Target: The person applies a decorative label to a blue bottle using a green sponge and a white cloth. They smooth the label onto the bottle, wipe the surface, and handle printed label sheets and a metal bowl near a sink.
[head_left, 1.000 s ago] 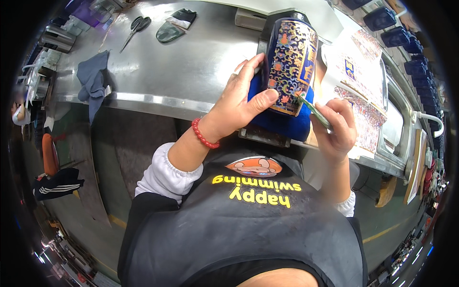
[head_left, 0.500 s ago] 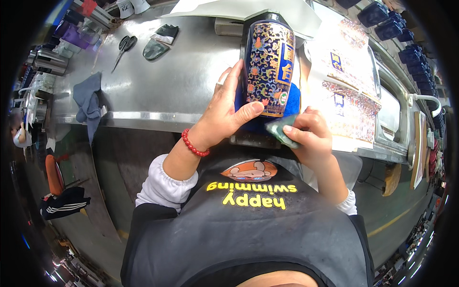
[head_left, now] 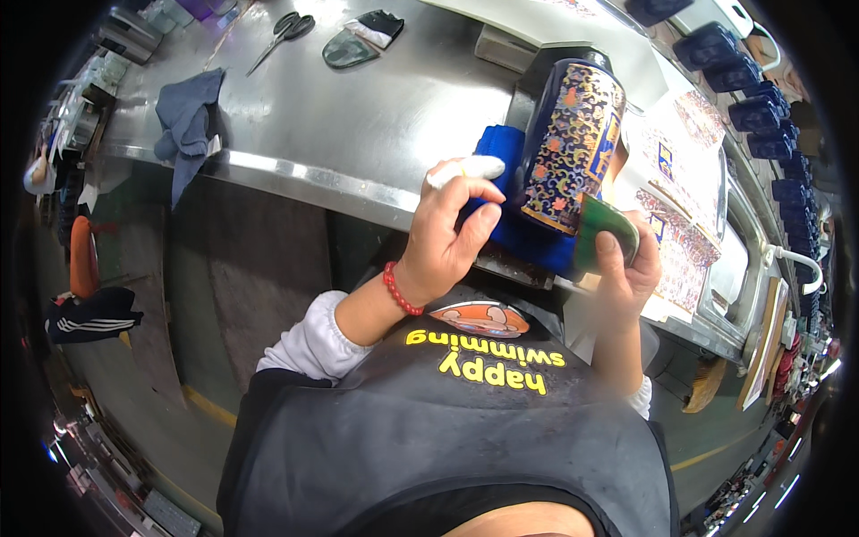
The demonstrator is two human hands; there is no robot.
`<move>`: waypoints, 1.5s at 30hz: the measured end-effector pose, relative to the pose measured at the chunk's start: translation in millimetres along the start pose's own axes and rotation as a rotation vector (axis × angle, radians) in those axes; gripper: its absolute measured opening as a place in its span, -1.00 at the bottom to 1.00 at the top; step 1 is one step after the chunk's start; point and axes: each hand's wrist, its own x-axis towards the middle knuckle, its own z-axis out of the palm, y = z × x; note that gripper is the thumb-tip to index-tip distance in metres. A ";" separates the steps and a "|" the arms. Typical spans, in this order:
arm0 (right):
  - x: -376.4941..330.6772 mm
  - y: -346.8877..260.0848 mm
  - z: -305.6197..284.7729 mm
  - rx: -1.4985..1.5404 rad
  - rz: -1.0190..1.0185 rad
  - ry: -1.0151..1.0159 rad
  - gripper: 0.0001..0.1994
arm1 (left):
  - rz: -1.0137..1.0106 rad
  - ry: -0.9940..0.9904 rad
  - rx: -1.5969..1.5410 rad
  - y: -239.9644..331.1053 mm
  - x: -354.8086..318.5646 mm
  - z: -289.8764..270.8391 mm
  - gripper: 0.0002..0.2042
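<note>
A dark blue bottle (head_left: pixel 574 143) with a colourful floral, gold-edged decal lies on a blue cloth (head_left: pixel 528 234) over a dark support. My right hand (head_left: pixel 628 268) pinches a flat green scraper (head_left: pixel 607 231) with a rounded end, its edge at the bottle's lower right side. My left hand (head_left: pixel 450 219) hovers left of the bottle, beside the cloth. Its fingers are loosely bent and apart, with nothing gripped; one fingertip looks white, and I cannot tell whether it is covered.
Printed decal sheets (head_left: pixel 676 170) lie right of the bottle, next to a sink (head_left: pixel 735 300). Scissors (head_left: pixel 284 38), another green scraper (head_left: pixel 350 50) and a grey cloth (head_left: pixel 190 112) rest on the metal table (head_left: pixel 295 134). Several dark blue bottles (head_left: pixel 792 197) line the far right.
My left hand has come off the bottle's side and its fingers have bent. The scraper has swung up from below the bottle to its lower right side. The whole view has shifted and tilted.
</note>
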 end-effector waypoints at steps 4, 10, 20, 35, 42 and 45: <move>-3.0 3.2 -1.9 0.021 0.046 -0.003 -0.84 | -0.152 -0.094 -0.092 -0.1 12.3 -0.2 -0.84; -5.3 3.7 -3.9 0.003 0.091 0.007 -0.76 | -0.154 -0.141 -0.087 2.7 20.7 1.1 -0.83; -4.5 7.6 0.9 0.023 0.124 0.053 -0.80 | -0.167 -0.132 -0.125 -2.8 18.9 3.0 -0.84; -4.6 12.9 -1.0 0.035 0.141 0.050 -0.76 | -0.117 -0.139 0.002 3.1 24.7 0.7 -0.85; -3.9 9.7 0.8 0.082 0.173 0.058 -0.77 | -0.099 -0.147 0.007 1.8 25.0 -0.7 -0.84; -2.4 9.7 1.3 0.083 0.168 0.044 -0.77 | -0.100 -0.148 0.010 1.4 24.7 -0.5 -0.84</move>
